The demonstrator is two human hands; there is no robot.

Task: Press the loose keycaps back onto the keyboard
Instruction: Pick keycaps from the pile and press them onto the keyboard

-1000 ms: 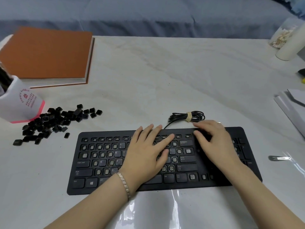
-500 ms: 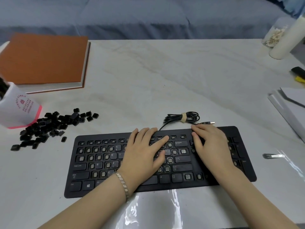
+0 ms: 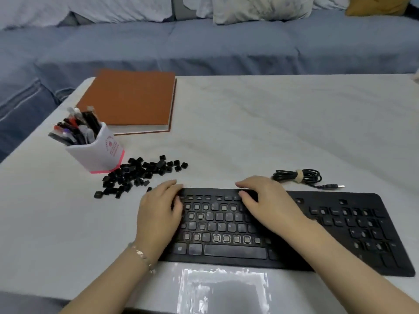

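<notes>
Keyboard (image 3: 328,198) sits flat on the desk (image 3: 249,132), near the front edge, long side toward the person. Lots of sockets are bare: pale switch domes show in the letter rows, e.g. the run just above the space bar. Some caps are already seated.

Left hand (image 3: 158,214) is palm-down over the left end of the keyboard. Its fingers are loosely extended and together, with the tips at the top-left corner, and no grip is visible. Right hand (image 3: 267,205) is palm-down on the upper middle of the board. Its fingers are straight and lie leftward along the top rows, pinching nothing. Can't tell if any cap is under either palm.

Loose keycaps (image 3: 140,175) lie in a scattered black pile on the desk, just beyond the keyboard's left corner. The near edge of the pile almost touches the left fingertips.

Pen cup (image 3: 97,150) stands touching the far left of the pile. Orange notebook (image 3: 131,100) lies behind it. The bundled cable (image 3: 299,176) lies just behind the keyboard. Clear plastic sheet (image 3: 222,291) lies at the desk's front edge.
</notes>
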